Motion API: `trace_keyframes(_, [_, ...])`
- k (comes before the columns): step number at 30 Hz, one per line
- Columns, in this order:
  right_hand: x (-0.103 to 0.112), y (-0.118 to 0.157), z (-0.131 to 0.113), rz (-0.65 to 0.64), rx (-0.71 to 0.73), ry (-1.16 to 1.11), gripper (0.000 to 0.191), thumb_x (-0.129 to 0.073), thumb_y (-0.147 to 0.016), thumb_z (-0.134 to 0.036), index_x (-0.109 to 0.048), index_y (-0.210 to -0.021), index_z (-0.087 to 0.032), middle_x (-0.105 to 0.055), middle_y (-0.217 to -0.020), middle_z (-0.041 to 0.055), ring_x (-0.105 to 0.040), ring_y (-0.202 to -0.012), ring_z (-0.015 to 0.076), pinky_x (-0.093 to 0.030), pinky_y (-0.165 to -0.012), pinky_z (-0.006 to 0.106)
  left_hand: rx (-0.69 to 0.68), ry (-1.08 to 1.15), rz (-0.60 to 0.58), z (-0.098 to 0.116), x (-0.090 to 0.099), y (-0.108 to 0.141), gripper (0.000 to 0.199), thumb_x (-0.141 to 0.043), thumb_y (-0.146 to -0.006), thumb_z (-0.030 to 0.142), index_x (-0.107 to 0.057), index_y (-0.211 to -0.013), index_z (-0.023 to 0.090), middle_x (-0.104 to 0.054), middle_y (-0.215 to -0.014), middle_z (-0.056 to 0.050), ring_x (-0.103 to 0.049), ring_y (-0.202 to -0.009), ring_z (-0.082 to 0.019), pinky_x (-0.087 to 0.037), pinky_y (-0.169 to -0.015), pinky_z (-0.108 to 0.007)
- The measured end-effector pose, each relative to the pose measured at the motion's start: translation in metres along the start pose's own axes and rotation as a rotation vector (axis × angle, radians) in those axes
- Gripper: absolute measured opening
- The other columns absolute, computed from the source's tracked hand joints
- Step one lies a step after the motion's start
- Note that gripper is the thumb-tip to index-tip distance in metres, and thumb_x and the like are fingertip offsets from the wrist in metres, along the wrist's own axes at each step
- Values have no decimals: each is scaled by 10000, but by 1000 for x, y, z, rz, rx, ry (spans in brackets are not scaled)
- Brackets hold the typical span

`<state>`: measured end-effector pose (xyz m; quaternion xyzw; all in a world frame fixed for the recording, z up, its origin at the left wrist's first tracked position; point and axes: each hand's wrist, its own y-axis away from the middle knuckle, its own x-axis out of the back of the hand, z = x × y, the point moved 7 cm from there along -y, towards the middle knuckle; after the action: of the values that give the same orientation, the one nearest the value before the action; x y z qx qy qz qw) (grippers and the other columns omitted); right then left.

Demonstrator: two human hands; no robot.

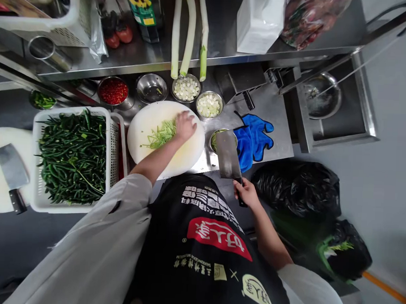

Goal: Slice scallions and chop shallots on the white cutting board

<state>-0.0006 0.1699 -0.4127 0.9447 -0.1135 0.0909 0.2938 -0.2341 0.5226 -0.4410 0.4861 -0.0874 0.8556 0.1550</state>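
Observation:
My right hand (247, 193) grips the dark handle of a cleaver (228, 155), whose wide blade is over part of a small metal bowl (213, 142) with green pieces in it. On the round white cutting board (189, 156), my left hand (185, 125) lies with its fingers stretched out, beside a pile of thin pale-green vegetable strips (161, 134). Its fingertips point toward the back of the board. Two metal bowls of chopped white scallion (186, 88) stand just behind the board.
Left of the board is a white basket (109, 157) full of green chilies, then a second cleaver (12, 166) on another board. A bowl of chopped red chilies (113, 91) stands behind. Blue gloves (254, 136) lie at right, near a sink (346, 113). Scallion stalks (189, 30) overhang the shelf.

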Motion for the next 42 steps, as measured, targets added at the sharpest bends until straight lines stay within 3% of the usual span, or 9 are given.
trace_keyframes(3, [-24,-23,-1,-126,3,11,626,-780,-764,-813,-499,-787,-255,-572,-550,-59,-524,-376,120,-393,-391,243,84,-127,-88,-60,23,-2,708,-745,-896,462,-613,-1521,156,-411,-1722,-195,-331,-1607,-445,-217,-1341,-656])
trace_keyframes(6, [-49,-42,-1,-224,11,20,616,-777,-766,-800,-497,-778,-251,-570,-549,-65,-524,-381,112,-385,-394,230,19,-154,-148,-80,23,18,667,-741,-872,408,-647,-1479,149,-479,-1672,-190,-416,-1556,-404,-271,-1343,-568])
trace_keyframes(10, [-70,-60,8,-323,6,17,617,-776,-773,-795,-488,-766,-249,-579,-555,-64,-526,-389,109,-391,-396,227,-90,-107,-145,-84,22,59,507,-633,-913,307,-727,-1388,156,-597,-1572,-158,-504,-1495,-358,-310,-1342,-528])
trace_keyframes(13, [-81,-74,13,-360,9,2,625,-777,-775,-798,-477,-760,-250,-588,-563,-60,-526,-391,107,-394,-399,227,-202,-69,-186,-80,22,97,479,-587,-947,318,-749,-1379,189,-634,-1549,-124,-513,-1508,-339,-206,-1390,-559])
trace_keyframes(19, [-116,-105,7,-468,29,23,600,-755,-802,-794,-484,-798,-258,-580,-548,-69,-526,-386,118,-413,-406,238,-43,-51,-27,-74,10,158,711,-616,-967,525,-579,-1598,200,-338,-1786,-122,-201,-1692,-385,10,-1390,-647])
trace_keyframes(24, [-161,-116,-2,-554,40,38,563,-766,-815,-755,-496,-822,-262,-566,-536,-76,-512,-377,121,-393,-390,236,107,54,101,-75,-3,148,717,-527,-1028,521,-497,-1653,172,-251,-1816,-132,-124,-1713,-342,-26,-1404,-599])
trace_keyframes(31, [-215,-95,-3,-605,40,-83,558,-772,-821,-734,-452,-839,-278,-544,-540,-100,-464,-360,107,-382,-362,233,161,139,258,-83,-1,138,570,-505,-1033,420,-612,-1536,174,-346,-1781,-141,-163,-1710,-309,-84,-1410,-574])
trace_keyframes(36, [-197,-79,-11,-596,33,-123,545,-777,-832,-713,-460,-831,-270,-548,-542,-99,-470,-364,102,-374,-366,224,109,125,229,-58,6,138,530,-512,-1031,390,-629,-1506,187,-345,-1782,-133,-143,-1713,-316,-87,-1408,-599])
trace_keyframes(42, [-126,-54,-6,-466,-11,-172,550,-797,-798,-716,-485,-830,-264,-551,-538,-91,-475,-361,100,-377,-378,225,-6,52,30,28,-6,125,628,-551,-1035,432,-522,-1623,213,-200,-1836,-77,-9,-1721,-337,-60,-1407,-645])
